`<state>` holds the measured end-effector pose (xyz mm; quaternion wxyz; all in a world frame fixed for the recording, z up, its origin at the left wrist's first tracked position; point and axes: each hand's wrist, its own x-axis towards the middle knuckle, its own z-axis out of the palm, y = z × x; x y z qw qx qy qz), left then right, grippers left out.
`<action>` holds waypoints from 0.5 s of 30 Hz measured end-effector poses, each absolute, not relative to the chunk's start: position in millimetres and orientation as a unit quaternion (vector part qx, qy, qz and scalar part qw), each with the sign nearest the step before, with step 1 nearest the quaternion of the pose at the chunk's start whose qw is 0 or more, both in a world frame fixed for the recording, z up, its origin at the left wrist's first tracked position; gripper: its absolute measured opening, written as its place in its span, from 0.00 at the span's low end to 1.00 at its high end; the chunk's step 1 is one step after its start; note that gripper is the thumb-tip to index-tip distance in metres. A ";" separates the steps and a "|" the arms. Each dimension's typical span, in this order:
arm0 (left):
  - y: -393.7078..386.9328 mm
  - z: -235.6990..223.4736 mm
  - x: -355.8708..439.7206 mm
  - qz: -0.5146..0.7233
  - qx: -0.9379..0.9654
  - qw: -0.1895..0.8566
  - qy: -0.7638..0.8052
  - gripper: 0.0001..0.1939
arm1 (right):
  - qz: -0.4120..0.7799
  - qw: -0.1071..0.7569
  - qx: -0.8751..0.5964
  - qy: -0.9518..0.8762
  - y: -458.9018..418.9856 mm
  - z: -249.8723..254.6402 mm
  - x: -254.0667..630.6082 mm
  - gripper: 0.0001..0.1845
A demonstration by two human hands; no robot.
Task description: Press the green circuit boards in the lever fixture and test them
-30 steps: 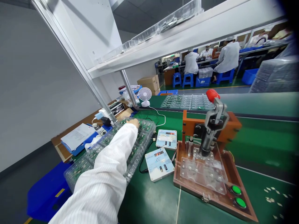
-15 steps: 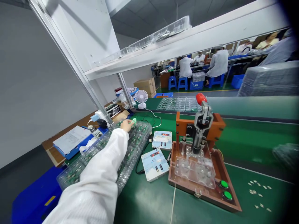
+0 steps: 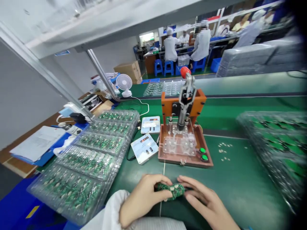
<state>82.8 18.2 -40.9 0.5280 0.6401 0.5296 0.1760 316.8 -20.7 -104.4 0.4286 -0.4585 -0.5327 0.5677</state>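
In front of me, my left hand [image 3: 146,196] pinches a small green circuit board [image 3: 176,190] between thumb and fingers. White parts show on the board's face, and its left end is hidden by my fingers. At the board's right end is my right hand [image 3: 205,199], with thumb and fingers spread apart; whether a fingertip touches the board I cannot tell. Beyond both hands stands a test fixture [image 3: 183,110] with an orange frame, a red-tipped lever and a clear plate, on a brown wooden base.
Clear trays of green boards lie left [image 3: 100,161] and right [image 3: 271,153]. Two white counter boxes [image 3: 145,148] with red digits sit left of the fixture. Small pale pieces [image 3: 224,150] are scattered right of it. A white fan [image 3: 124,83] stands behind; people in white coats work farther back.
My left hand has come from the far end of the left tray to in front of me, holding a board. My right hand has entered view beside it. The view has swung right.
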 end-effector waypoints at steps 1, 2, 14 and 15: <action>17.0 -53.9 92.1 0.185 0.635 0.544 0.517 0.09 | 0.563 0.433 -0.461 -0.532 -20.0 -102.2 312.6 0.23; 17.1 -64.5 99.1 0.190 0.632 0.554 0.508 0.09 | 0.551 0.440 -0.470 -0.531 -19.5 -101.3 309.4 0.22; 25.6 -92.0 99.3 0.145 0.681 0.501 0.515 0.06 | 0.366 0.422 -0.587 -0.586 -37.9 -121.0 331.8 0.17; 26.3 -92.2 99.7 0.158 0.709 0.459 0.512 0.06 | 0.317 0.423 -0.589 -0.611 -37.7 -120.9 335.6 0.15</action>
